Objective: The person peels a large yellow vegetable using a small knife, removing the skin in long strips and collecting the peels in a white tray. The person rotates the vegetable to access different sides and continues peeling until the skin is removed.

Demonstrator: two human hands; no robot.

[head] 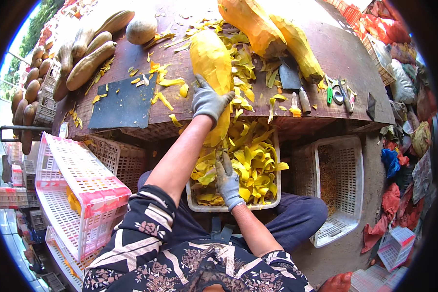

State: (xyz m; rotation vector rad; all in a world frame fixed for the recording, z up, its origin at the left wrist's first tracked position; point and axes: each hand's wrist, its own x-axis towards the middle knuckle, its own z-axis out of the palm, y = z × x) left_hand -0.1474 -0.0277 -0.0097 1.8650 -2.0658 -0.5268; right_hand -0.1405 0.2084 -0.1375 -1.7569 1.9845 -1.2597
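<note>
A long peeled yellow squash (210,54) points toward me and juts past the table's near edge. My left hand (211,98), in a grey work glove, grips it across the middle, thumb on the right side. Lower down, my gloved right hand (229,180) is at the squash's near end, its fingers pointing away from me. Whether it holds a tool is hidden. Under both, a white plastic crate (237,208) between my legs is heaped with curled yellow peels (257,164). More peel strips (242,67) lie along the squash's right side.
Two peeled squashes (257,27) lie at the back right of the wooden table (131,65), unpeeled ones (91,65) at left. A cleaver (290,75), knife (345,95) and scissors (337,95) lie on the right. Plastic crates (337,189) flank my legs.
</note>
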